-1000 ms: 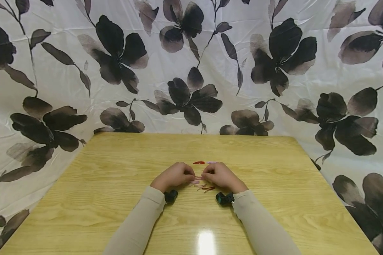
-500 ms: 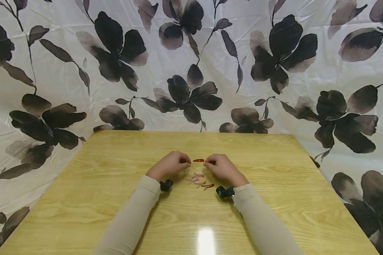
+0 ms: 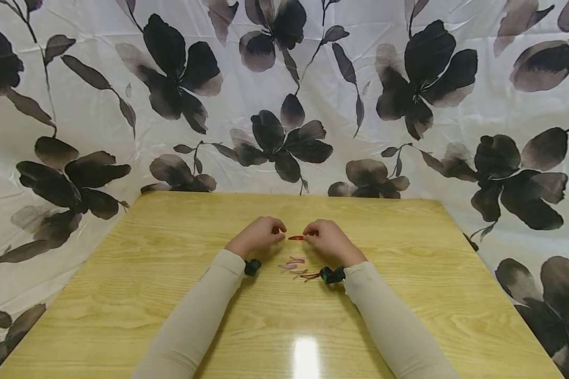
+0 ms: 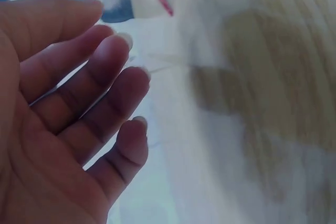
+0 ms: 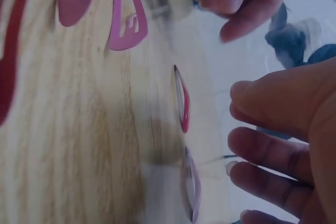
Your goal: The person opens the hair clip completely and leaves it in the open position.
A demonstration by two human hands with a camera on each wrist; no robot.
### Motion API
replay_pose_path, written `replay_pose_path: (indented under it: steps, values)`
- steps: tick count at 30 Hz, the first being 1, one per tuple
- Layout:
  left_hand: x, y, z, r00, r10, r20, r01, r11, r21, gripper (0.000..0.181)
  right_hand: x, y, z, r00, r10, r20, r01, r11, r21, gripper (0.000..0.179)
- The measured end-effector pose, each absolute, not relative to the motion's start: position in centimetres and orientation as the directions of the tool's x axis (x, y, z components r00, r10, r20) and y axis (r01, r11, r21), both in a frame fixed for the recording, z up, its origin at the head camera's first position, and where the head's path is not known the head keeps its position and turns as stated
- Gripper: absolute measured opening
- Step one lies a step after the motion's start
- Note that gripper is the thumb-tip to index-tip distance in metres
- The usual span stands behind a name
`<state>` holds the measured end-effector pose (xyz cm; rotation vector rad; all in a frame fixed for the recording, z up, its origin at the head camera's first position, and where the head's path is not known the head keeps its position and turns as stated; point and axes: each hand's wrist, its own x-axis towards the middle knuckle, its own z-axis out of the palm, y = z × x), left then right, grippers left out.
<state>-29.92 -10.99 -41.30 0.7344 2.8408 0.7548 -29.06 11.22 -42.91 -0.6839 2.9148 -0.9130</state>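
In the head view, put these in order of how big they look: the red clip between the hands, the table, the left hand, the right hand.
1. Table
2. Left hand and right hand: about alike, so not ranked apart
3. Red clip

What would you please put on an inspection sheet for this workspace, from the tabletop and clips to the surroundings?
Surface: wood-grain table, bright glare patch near the front.
Job's things: red clip between the hands; lilac clip beside it in the right wrist view; loose group of pink and red clips nearer the person.
Clutter: nothing seen.
Grippers: left hand and right hand bare, holding nothing, fingers relaxed; wrist cameras worn on both.
Cables: nothing seen.
Surroundings: white cloth with dark floral print.
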Motion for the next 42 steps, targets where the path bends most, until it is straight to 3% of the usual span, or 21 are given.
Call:
replay_pose_path:
  steps: [14,23,42]
  values:
    - [-30.9,-9.3,-42.6,-0.915,0.403,0.011,0.366,0.818,0.444,0.015,-30.8,9.9,-43.2,-0.912,-0.402,0.086,-0.401,0.827,-0.394,0.022]
    - [-31.3,-8.8,-42.8,-0.922,0.388,0.002,0.352,0.833,0.427,0.008,-31.3,9.6,-43.3,-0.904,-0.422,0.067,-0.420,0.847,-0.325,0.014]
    - [-31.9,-8.5,-43.5,-0.912,0.408,0.037,0.388,0.830,0.402,0.007,-31.6,9.1,-43.4,-0.898,-0.438,0.034,-0.424,0.844,-0.329,0.007]
